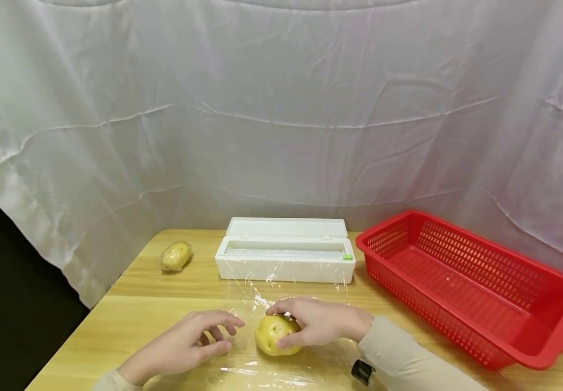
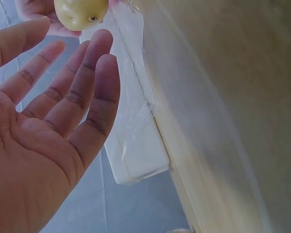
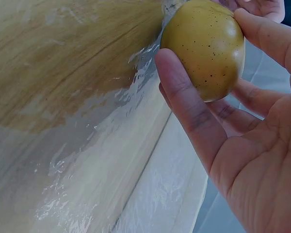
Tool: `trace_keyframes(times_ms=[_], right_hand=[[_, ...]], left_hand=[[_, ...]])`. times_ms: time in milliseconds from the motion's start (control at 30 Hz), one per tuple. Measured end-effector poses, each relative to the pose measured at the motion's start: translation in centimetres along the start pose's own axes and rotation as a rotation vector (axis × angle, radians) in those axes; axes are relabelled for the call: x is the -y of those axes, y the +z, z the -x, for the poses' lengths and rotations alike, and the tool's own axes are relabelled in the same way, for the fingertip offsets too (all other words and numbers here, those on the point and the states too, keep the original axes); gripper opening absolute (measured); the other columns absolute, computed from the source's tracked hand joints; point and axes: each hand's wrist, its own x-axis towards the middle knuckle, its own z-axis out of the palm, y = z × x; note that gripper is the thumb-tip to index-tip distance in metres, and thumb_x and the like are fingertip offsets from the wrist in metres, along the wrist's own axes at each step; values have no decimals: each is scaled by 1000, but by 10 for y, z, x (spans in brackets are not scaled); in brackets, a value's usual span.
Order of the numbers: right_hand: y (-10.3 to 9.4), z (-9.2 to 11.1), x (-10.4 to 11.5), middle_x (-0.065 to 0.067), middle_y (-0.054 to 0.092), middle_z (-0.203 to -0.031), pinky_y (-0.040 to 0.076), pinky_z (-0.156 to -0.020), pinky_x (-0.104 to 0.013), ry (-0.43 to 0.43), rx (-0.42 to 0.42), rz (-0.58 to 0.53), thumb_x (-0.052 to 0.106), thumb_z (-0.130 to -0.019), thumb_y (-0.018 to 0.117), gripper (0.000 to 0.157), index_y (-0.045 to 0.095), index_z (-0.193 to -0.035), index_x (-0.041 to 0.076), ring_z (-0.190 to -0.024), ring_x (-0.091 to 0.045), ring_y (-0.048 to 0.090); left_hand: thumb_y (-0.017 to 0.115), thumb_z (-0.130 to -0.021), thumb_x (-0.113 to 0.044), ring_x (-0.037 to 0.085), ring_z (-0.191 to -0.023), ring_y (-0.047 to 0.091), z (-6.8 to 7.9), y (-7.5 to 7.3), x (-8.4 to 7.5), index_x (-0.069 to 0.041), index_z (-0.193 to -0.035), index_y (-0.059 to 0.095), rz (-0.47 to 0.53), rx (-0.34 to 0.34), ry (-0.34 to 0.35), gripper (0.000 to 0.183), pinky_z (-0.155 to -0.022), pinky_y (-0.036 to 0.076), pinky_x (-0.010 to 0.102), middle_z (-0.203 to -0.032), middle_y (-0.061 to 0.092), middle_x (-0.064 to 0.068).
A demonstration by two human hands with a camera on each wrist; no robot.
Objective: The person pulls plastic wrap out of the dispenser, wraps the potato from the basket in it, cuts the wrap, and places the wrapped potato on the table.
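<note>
My right hand (image 1: pixel 317 321) grips a yellow potato (image 1: pixel 272 338) between thumb and fingers, low over a sheet of clear plastic wrap (image 1: pixel 247 365). In the right wrist view the potato (image 3: pixel 203 53) shows small dark specks, with fingers along its sides. To its left, my left hand (image 1: pixel 188 342) is apart from it, fingers loosely bent and nothing in them; the left wrist view shows the bare palm of this hand (image 2: pixel 53 121). The wrap runs back to a white dispenser box (image 1: pixel 286 270), whose lid (image 1: pixel 286 227) stands raised.
A second potato (image 1: pixel 176 256), shiny as if wrapped, lies at the back left of the wooden table (image 1: pixel 130 309). On the right stands a red perforated basket (image 1: pixel 462 288). A pale curtain (image 1: pixel 281 119) hangs behind the table.
</note>
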Motion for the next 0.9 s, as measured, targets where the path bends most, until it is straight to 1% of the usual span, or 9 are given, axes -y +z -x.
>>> trace_keyframes(times_ms=[200, 367, 533, 733, 900], right_hand=[[0, 0, 1, 4, 63, -148, 46, -119, -31, -2, 3, -1, 40, -101, 75, 62, 56, -153, 13, -134, -4, 56], [-2, 3, 1, 4, 61, -153, 45, -121, -37, 31, -7, -1, 43, -101, 75, 64, 55, -155, 16, -139, -9, 55], [-3, 5, -1, 0, 61, -154, 45, -122, -40, 41, -10, 22, 45, -101, 74, 67, 53, -158, 18, -142, -14, 55], [-3, 7, -5, 0, 64, -148, 48, -118, -38, 39, -15, 31, 45, -100, 75, 66, 55, -157, 17, -134, -10, 57], [0, 8, -6, 1, 65, -146, 49, -117, -33, -4, 1, 1, 41, -101, 75, 63, 57, -155, 14, -130, -6, 58]], left_hand=[[67, -107, -17, 1, -96, 71, -3, -2, -2, -9, -139, 65, 1, 8, -3, 33, -71, 61, 24, -116, 75, 11], [65, -109, -21, 1, -97, 71, -9, -2, -3, -11, -139, 66, -2, 11, -16, 32, -73, 61, 24, -118, 75, 9], [65, -109, -20, 0, -97, 71, -11, -2, -3, -10, -138, 66, -13, 13, -4, 31, -71, 60, 23, -117, 75, 9], [66, -108, -19, 1, -98, 71, -10, 0, -1, -9, -138, 65, -20, 8, 12, 32, -71, 60, 23, -117, 76, 8], [66, -108, -17, 0, -95, 71, -5, 1, 0, -10, -139, 66, 10, 24, -2, 31, -72, 61, 23, -116, 77, 8]])
